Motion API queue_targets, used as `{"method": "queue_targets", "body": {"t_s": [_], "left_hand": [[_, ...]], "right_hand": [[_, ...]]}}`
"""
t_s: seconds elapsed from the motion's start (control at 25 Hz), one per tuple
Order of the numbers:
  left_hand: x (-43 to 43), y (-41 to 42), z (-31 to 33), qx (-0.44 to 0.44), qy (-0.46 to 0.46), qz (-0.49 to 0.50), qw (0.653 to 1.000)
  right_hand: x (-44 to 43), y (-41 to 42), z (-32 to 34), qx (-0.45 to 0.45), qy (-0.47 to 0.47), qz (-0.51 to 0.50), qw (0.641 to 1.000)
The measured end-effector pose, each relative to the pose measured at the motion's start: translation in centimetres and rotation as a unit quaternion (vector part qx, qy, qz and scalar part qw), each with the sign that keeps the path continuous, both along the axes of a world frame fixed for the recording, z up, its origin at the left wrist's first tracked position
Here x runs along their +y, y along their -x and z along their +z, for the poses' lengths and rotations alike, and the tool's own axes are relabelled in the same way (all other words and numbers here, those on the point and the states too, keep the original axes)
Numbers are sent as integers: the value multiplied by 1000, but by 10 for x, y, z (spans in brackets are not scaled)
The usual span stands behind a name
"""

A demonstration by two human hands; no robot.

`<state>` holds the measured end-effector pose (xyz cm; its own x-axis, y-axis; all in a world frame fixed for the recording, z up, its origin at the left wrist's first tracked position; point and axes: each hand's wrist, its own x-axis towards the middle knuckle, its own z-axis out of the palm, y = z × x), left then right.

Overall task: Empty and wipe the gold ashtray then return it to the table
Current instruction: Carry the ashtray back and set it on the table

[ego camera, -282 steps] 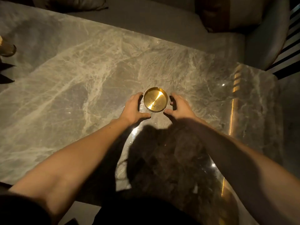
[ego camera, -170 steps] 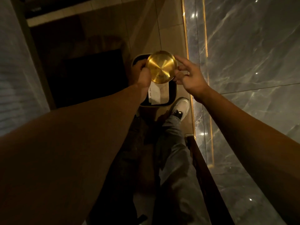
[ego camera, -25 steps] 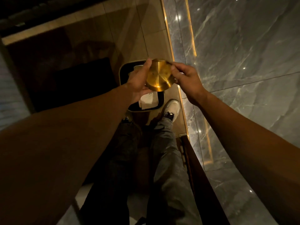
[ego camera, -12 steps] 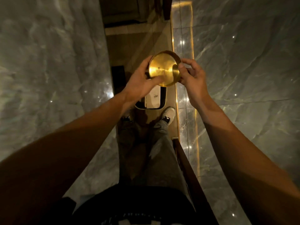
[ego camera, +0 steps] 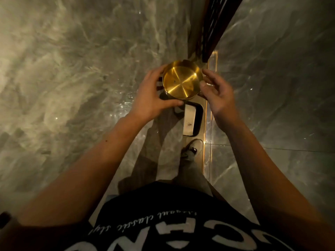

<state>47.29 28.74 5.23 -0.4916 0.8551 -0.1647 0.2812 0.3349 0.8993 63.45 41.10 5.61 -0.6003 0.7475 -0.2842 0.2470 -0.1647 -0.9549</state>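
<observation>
The gold ashtray point(ego camera: 182, 82) is round and shiny, held in the air with its open side facing up at me. A tiny dark speck lies inside it. My left hand point(ego camera: 152, 98) grips its left side, thumb under the near rim and fingers over the far rim. My right hand point(ego camera: 216, 96) is at its right rim, thumb against the edge and fingers spread, some reaching under it. The grey marble table point(ego camera: 72, 73) fills the left of the view, and the ashtray hangs over its right edge.
A black bin point(ego camera: 198, 120) with a pale liner and ash inside stands on the floor just below the ashtray. My shoe point(ego camera: 193, 148) is next to it. A lit gold strip point(ego camera: 208, 124) edges the marble wall on the right. A dark slatted panel point(ego camera: 217, 24) rises at top right.
The ashtray has turned from underside-up to open side up. The view has swung left over the marble table, and the bin now lies below my hands.
</observation>
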Motion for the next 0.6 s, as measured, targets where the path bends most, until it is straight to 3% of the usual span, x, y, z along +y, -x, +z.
{"method": "queue_targets", "body": {"t_s": [0.32, 0.6], "left_hand": [[-137, 90, 45, 36, -30, 37, 998], [-200, 108, 71, 53, -45, 142, 987]], "right_hand": [[-135, 92, 52, -16, -11, 77, 997], [-175, 138, 72, 1, -88, 166, 982]]}}
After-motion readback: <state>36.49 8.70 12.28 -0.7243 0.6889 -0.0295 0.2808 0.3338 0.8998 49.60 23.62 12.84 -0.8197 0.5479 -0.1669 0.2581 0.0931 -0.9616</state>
